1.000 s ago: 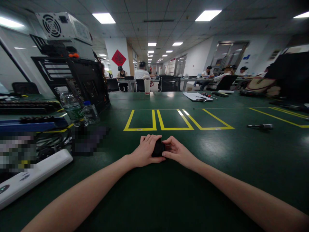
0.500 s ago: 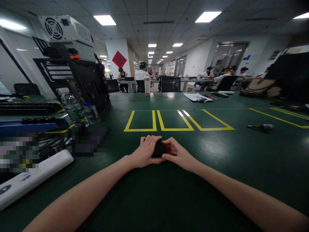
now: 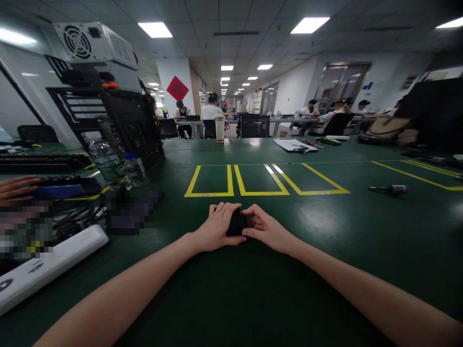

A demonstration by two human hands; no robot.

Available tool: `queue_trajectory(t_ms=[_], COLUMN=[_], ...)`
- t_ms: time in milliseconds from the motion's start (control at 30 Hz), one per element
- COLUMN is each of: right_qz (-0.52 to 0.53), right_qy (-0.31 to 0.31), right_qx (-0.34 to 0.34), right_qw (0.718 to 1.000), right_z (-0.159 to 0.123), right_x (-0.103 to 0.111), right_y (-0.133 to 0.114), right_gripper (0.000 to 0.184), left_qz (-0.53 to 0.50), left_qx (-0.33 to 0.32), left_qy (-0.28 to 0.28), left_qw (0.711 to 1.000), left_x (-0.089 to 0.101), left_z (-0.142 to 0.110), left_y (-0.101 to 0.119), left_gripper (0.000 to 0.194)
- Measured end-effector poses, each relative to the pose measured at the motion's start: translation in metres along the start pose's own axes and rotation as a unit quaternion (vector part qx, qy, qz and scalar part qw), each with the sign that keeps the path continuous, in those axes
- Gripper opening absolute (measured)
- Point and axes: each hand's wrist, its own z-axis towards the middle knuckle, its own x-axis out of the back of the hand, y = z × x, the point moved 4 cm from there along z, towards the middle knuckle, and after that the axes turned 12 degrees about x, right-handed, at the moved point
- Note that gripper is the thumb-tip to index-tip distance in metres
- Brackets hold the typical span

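Observation:
Both my hands rest together on the dark green table [image 3: 325, 250], just in front of several yellow taped boxes [image 3: 253, 180]. Between them sits a small black object [image 3: 237, 222]. My left hand [image 3: 217, 226] wraps its fingers over the top and left side of it. My right hand [image 3: 262, 226] pinches its right side, thumb on the near edge. Most of the black object is hidden by my fingers, so I cannot make out what it is.
At the left stand a black computer case [image 3: 126, 125] with a power supply [image 3: 96, 43] on top, two water bottles [image 3: 108, 164], cables and a white bar [image 3: 47, 265]. Another person's hand [image 3: 16, 187] reaches in at the far left. A tool [image 3: 388, 189] lies right; papers [image 3: 294, 144] and a cup [image 3: 219, 129] further back.
Another person's hand has come into view at the far left edge. My own hands and the black object have stayed where they were.

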Motion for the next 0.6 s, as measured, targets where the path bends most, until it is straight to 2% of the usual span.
queue_trajectory(t_ms=[100,267,467,600], right_qz=[0.004,-0.015,-0.028,-0.033], right_qy=[0.001,0.032,0.033,0.014], right_qx=[0.011,0.005,-0.019,0.015], right_qw=[1.0,0.999,0.999,0.999], right_z=[-0.0007,0.0006,0.0016,0.0008], right_x=[-0.0002,0.0001,0.0013,0.0009], right_y=[-0.0013,-0.0009,0.0016,-0.0027], right_gripper=[0.034,0.018,0.026,0.03], left_qz=[0.001,-0.003,-0.004,0.0], left_qx=[-0.001,-0.003,0.0,0.002], left_qy=[0.002,0.004,-0.004,0.0], left_qw=[1.0,1.0,1.0,1.0], left_x=[-0.0006,0.0006,0.0013,-0.001], left_z=[0.0001,0.0001,0.0,0.0004], left_y=[-0.0001,0.0012,0.0016,-0.0003], left_gripper=[0.069,0.07,0.069,0.07])
